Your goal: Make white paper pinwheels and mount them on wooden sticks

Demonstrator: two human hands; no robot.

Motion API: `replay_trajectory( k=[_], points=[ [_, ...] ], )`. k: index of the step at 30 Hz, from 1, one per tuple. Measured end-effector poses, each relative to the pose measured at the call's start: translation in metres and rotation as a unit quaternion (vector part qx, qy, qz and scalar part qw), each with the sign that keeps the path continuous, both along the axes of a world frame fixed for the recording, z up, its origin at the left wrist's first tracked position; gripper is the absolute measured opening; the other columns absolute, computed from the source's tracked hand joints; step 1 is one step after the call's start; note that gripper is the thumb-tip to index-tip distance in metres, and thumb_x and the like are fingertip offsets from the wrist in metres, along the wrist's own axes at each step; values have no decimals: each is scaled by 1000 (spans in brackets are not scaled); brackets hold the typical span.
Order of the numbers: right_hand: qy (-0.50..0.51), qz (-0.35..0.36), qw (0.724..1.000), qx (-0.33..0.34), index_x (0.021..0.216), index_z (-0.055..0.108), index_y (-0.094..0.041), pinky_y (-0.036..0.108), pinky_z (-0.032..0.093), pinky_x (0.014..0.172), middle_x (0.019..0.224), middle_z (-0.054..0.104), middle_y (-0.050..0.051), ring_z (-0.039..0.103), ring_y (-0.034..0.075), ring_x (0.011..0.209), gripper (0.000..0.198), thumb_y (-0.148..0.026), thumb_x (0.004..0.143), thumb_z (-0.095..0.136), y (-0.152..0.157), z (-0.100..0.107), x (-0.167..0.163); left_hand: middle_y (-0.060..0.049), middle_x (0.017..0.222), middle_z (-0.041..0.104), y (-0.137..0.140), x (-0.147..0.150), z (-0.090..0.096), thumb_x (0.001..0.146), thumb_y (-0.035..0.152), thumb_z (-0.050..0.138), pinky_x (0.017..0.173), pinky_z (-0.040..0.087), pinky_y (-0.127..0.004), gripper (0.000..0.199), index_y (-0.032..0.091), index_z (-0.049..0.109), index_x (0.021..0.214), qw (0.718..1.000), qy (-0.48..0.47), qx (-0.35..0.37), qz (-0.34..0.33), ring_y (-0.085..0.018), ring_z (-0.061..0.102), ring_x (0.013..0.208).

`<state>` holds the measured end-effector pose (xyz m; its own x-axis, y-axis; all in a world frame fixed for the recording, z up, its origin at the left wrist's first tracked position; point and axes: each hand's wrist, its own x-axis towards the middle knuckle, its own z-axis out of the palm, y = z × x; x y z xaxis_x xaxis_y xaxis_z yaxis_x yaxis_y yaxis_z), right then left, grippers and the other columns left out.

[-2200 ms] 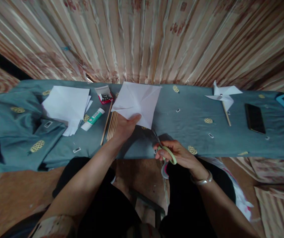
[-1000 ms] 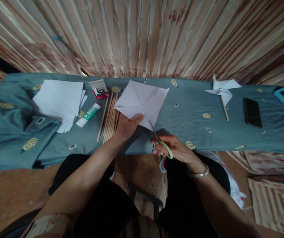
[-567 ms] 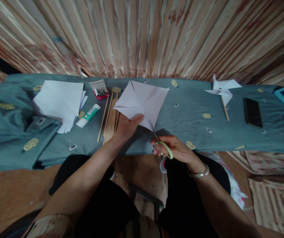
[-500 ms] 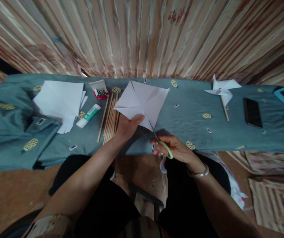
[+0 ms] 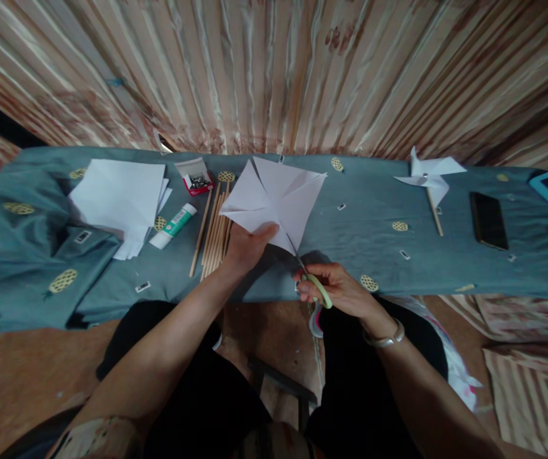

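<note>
No lettering is legible: the green-and-white label [image 5: 178,220] of the glue stick [image 5: 160,240] and the small white rectangles [image 5: 143,287] printed on the pineapple-patterned tablecloth [image 5: 350,233] bear marks too small and blurred to be resolved as characters.

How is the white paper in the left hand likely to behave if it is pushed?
The white paper is probably light and rather floppy, as it looks like one thin sheet. Its creases may stiffen it slightly. Its far corner is slit, so the edges there would likely bend first.
</note>
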<state>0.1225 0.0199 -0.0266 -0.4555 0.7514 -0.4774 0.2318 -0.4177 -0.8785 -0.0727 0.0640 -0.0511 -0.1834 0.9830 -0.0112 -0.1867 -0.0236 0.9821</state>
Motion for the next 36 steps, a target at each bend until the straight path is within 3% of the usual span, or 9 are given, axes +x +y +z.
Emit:
replay_trajectory(
  k=[7, 14, 20, 25, 36],
  points=[
    [-2, -2, 1000, -15, 77, 68, -16, 19, 44, 49, 59, 64, -2, 56, 8, 52, 48, -59, 63, 85, 0, -4, 1, -6, 91, 73, 3, -3, 1, 65, 30, 78, 99, 51, -46, 47, 18, 65, 109, 999, 33, 19, 22, -27, 69, 95],
    [-5, 0, 1000, 1, 76, 68, -17, 19, 43, 49, 58, 63, -3, 55, 8, 52, 47, -59, 65, 85, 0, -9, 3, -5, 89, 73, 3, -4, -1, 69, 27, 76, 99, 51, -45, 34, 22, 66, 101, 1000, 20, 19, 13, -26, 69, 95],
    [-21, -7, 1000, -3, 76, 68, -16, 19, 42, 49, 58, 63, -3, 55, 8, 52, 50, -60, 61, 86, 0, -4, 1, -5, 88, 73, 2, 0, -2, 66, 27, 78, 94, 53, -43, 45, 20, 64, 108, 1000, -3, 21, 8, -25, 70, 93],
    [-28, -18, 999, 1, 80, 70, -16, 20, 42, 51, 60, 64, -2, 54, 8, 54, 48, -53, 57, 90, 2, 1, 0, -5, 88, 73, -2, 5, -2, 64, 27, 78, 87, 54, -40, 42, 19, 65, 103, 1000, -8, 8, -2, -23, 68, 88],
    [-1, -41, 999, -21, 74, 69, -18, 21, 44, 50, 56, 64, -3, 55, 9, 50, 46, -52, 53, 91, 2, -4, -3, -5, 90, 73, -2, 3, -1, 63, 27, 78, 91, 55, -41, 40, 20, 65, 100, 1000, 6, 2, 8, -25, 69, 92]
  ],
)
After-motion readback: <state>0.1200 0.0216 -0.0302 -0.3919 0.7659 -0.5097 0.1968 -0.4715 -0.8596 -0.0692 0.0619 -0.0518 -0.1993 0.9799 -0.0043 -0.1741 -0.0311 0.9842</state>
